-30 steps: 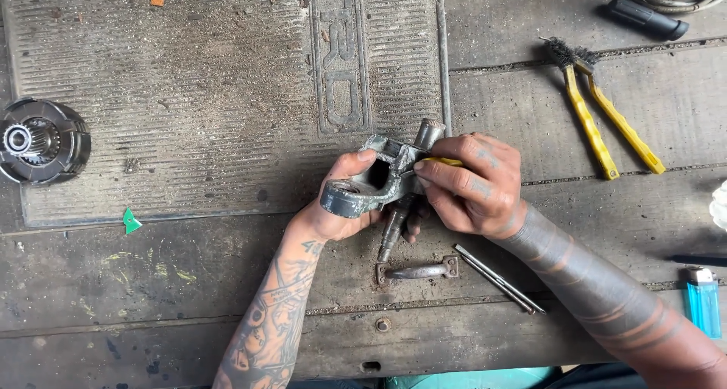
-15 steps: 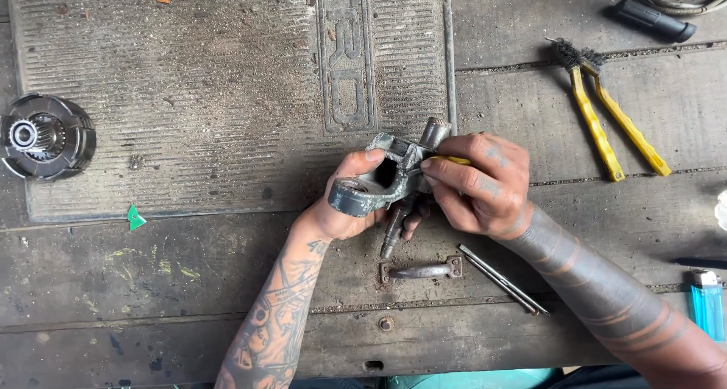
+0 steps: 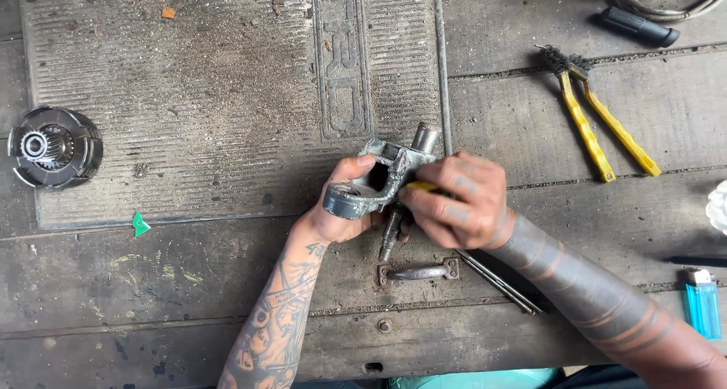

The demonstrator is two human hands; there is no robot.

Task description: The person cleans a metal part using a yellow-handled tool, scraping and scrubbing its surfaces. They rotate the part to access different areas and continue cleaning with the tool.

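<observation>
My left hand (image 3: 338, 213) grips a grey cast-metal part (image 3: 376, 178) with a round eye at its lower end and a short tube sticking up at the top right. A dark bolt or shaft (image 3: 389, 236) hangs below it. My right hand (image 3: 457, 202) is closed around a thin yellow-handled tool (image 3: 419, 186) pressed against the part's middle; the tool's tip is hidden by my fingers. Both hands are held just above a worn wooden floor (image 3: 530, 132), beside a ribbed rubber mat (image 3: 212, 94).
Two yellow-handled wire brushes (image 3: 598, 124) lie at the right. A round toothed clutch-like part (image 3: 53, 147) sits at the mat's left edge. A metal handle (image 3: 419, 272) and thin rods (image 3: 500, 283) lie below my hands. A blue lighter (image 3: 702, 302) is at the lower right, a black grip (image 3: 634, 27) at top right.
Both hands and the metal part have shifted very slightly; my right hand keeps working the yellow tool against the part. Nothing has been let go.
</observation>
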